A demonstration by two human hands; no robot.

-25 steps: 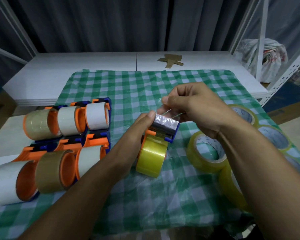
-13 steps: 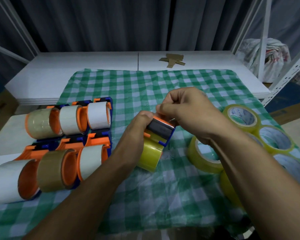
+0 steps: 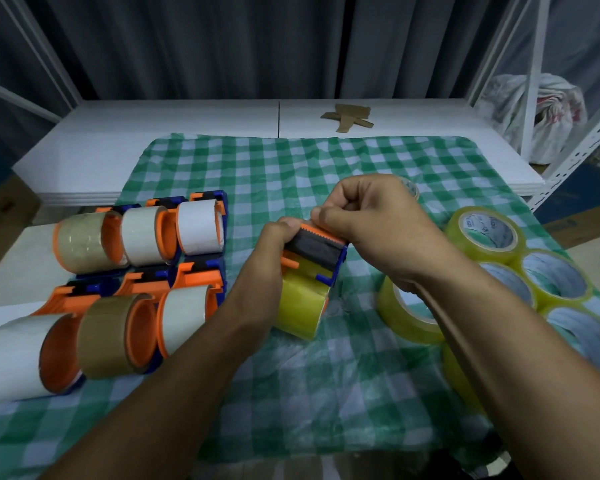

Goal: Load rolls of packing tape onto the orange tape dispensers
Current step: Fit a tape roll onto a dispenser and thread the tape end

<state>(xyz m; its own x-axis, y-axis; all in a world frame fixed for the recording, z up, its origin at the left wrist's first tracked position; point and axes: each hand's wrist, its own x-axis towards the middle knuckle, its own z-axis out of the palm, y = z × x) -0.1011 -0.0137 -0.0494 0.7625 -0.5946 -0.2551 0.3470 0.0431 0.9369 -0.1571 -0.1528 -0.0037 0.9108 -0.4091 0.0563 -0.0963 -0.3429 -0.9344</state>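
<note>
An orange and blue tape dispenser (image 3: 314, 252) carries a yellow tape roll (image 3: 300, 308) and rests low over the green checked cloth (image 3: 291, 168). My left hand (image 3: 262, 271) grips its left side, thumb at the serrated top edge. My right hand (image 3: 368, 223) pinches the dispenser's top right edge with fingers closed. Loose yellow tape rolls (image 3: 485, 233) lie in a cluster at the right, partly hidden by my right forearm.
Several loaded orange dispensers (image 3: 136, 237) with white, clear and brown rolls stand in two rows at the left. A small clear roll (image 3: 411, 188) peeks out behind my right hand. Cardboard scraps (image 3: 349, 116) lie on the white table (image 3: 187, 123) beyond the cloth. A white rack (image 3: 534, 81) stands at the right.
The dispenser with the yellow roll has dropped lower toward the cloth. My right hand came down from holding the tape end above the dispenser to its top edge.
</note>
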